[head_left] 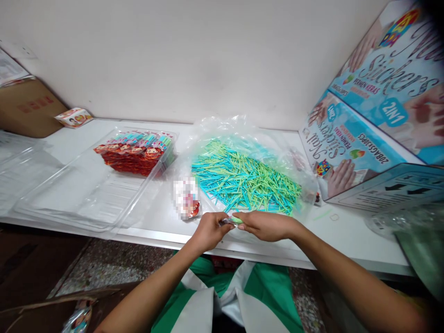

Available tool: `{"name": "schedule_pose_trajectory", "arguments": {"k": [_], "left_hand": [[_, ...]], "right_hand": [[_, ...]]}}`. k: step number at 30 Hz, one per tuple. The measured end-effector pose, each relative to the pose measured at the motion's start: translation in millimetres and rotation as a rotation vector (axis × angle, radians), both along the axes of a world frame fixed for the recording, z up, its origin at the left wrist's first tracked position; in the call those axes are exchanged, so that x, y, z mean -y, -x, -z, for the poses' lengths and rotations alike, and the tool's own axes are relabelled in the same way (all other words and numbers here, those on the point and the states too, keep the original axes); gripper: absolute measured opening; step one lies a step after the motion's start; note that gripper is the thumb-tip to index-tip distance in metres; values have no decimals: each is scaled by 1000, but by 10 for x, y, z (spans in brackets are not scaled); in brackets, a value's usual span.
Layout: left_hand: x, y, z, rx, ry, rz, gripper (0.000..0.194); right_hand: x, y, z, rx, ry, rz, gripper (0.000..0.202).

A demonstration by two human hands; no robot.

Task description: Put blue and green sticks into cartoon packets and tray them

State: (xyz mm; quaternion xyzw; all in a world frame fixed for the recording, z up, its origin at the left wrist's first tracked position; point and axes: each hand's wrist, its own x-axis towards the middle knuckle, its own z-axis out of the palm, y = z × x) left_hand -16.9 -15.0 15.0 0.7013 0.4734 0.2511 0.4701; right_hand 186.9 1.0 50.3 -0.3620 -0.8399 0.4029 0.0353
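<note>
Fingers of our left hand (211,230) and right hand (266,225) pinch a small packet (236,220) between them, green showing, its long axis roughly crosswise; the blue-and-green stick pile (243,178) lies just beyond, its near edge by our right hand.

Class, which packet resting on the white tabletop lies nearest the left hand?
The partly blurred packet beyond the left hand, left of the green-and-blue sticks. It lies alone; the stacked packets sit in the clear container.
</note>
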Motion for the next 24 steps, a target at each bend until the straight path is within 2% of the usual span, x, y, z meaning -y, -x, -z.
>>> {"name": "schedule_pose_trajectory", "arguments": {"k": [5, 9, 13, 19, 24], "left_hand": [[-16, 10, -72, -133, -144, 63, 16], [-21, 4, -60, -177, -204, 119, 16], [-28, 16, -33, -109, -72, 124, 17], [-41, 30, 4, 102, 145, 102, 20], [-54, 26, 28, 207, 211, 86, 21]], "right_hand": [[-109, 3, 29, 120, 56, -143, 43], [-120, 27, 61, 175, 25, -183, 54], [-119, 12, 17, 198, 41, -187, 63], [-128, -63, -53, 81, 108, -206, 56], [-113, -95, -86, 20, 121, -164, 56]]}}
